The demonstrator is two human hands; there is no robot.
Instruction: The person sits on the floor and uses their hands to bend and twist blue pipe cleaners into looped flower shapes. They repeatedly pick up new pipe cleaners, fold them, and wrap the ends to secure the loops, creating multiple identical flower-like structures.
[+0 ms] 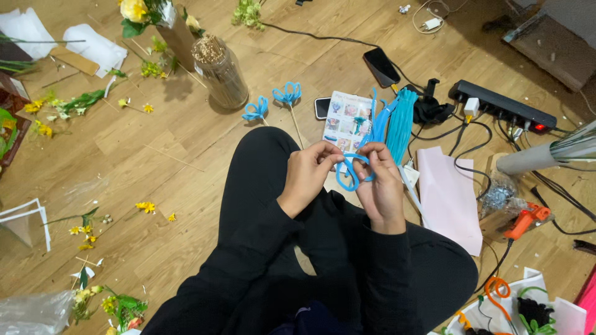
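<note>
- Far left: loose yellow flowers [147, 206] and green stems lie scattered on the wood floor [186, 186]. Risk: a shifting knee could crush them, as they lie near the legs.
- Glass jar of thin sticks [222, 73] stands upright, just beyond the knee. A stretch of the leg could tip it and spill the sticks.
- Two finished blue loop flowers on sticks [275, 100] lie beside the jar, close to the knee; easy to flatten w/ a leg move.
- Left hand [305, 175]: fingers pinched shut on the blue pipe cleaner [352, 172], at the left side of the loop. The piece is held up over the lap, between both hands.
- Right hand [380, 186]: fingers also closed on it, thumb and fingertips at the top right of the loop. Judgement: if one pinch slips, the loop prob. springs open and loses its shape; too hard a bend could kink the wire.
- Picture card [347, 121] and bundle of blue pipe cleaners [397, 124] lie just beyond the hands, near a phone [381, 66].
- Right: orange glue gun [524, 222] by tangled cords [472, 149] and a power strip [503, 105]. If hot, it could mark the pink sheet [448, 197] nearby; can't tell if it's on.
</note>
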